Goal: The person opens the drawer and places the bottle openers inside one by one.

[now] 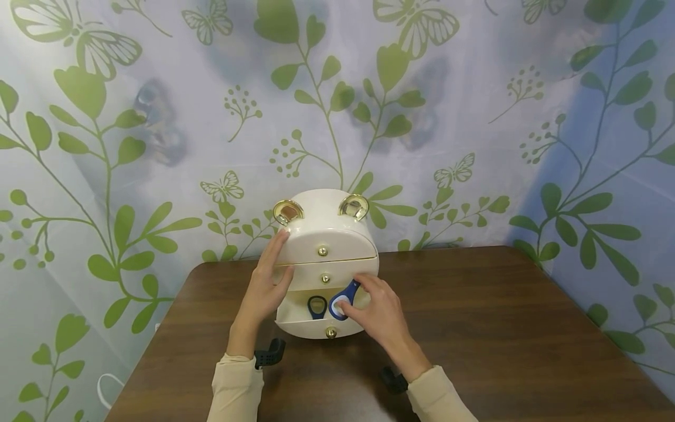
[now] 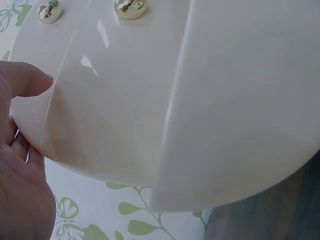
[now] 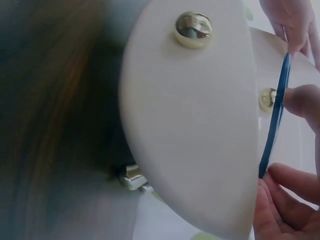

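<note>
A white, round-topped drawer box stands on the table with its lowest drawer pulled out. My left hand rests against its left side, the thumb by the middle drawer's front. Over the open drawer, my right hand pinches a flat blue tool with a round white-centred head between thumb and fingers. In the right wrist view this blue tool shows edge-on as a thin strip. A smaller dark tool with a ring-shaped head lies in the drawer.
Two gold-rimmed ears stick up from the box, and each drawer has a gold knob. The brown wooden table extends to both sides. Behind it hangs a leaf and butterfly patterned cloth.
</note>
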{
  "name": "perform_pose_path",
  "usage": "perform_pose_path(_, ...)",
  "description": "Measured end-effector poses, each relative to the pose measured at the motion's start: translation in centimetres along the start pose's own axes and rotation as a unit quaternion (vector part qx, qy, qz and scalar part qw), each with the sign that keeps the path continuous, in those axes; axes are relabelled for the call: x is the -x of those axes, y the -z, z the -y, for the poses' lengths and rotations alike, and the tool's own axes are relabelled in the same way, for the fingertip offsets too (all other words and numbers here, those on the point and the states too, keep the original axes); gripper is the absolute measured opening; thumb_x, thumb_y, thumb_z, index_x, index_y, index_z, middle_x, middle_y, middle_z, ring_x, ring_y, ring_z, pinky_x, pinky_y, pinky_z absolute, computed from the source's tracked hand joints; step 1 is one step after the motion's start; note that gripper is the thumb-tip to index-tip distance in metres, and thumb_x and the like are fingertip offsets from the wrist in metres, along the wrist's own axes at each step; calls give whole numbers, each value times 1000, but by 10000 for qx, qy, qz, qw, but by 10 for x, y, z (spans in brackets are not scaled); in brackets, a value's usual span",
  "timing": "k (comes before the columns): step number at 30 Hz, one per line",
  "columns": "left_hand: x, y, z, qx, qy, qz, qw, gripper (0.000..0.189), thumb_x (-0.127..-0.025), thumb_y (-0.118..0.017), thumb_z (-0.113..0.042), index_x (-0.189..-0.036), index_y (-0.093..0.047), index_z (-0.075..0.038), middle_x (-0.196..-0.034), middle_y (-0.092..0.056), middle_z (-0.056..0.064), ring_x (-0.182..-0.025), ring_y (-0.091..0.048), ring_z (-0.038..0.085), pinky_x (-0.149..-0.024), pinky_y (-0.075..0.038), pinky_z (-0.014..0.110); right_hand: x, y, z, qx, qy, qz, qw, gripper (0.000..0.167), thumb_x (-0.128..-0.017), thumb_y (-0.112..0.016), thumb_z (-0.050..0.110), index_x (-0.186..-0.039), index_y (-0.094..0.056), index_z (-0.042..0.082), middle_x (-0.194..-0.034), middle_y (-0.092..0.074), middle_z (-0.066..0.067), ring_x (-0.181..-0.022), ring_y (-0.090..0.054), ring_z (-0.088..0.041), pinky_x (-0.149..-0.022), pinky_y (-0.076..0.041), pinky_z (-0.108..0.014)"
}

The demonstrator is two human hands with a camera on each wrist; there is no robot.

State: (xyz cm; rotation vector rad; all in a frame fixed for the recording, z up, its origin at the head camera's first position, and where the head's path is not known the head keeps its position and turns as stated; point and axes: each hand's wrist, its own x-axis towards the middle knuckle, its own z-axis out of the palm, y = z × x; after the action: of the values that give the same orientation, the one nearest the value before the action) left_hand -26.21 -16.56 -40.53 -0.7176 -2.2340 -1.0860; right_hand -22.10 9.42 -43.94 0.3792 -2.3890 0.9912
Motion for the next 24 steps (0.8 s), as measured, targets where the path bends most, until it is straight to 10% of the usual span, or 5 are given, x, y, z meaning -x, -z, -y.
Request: perform_pose_path(24, 0, 0, 0, -10, -91, -54, 9999, 75, -98, -67, -2, -163, -33, -18, -168, -31, 5, -156, -27, 28, -126, -23, 35, 5, -10, -2, 328, -424, 225, 9983, 55, -79, -88, 46, -114, -74, 7, -110, -73, -5, -101, -69, -25, -89, -57, -46)
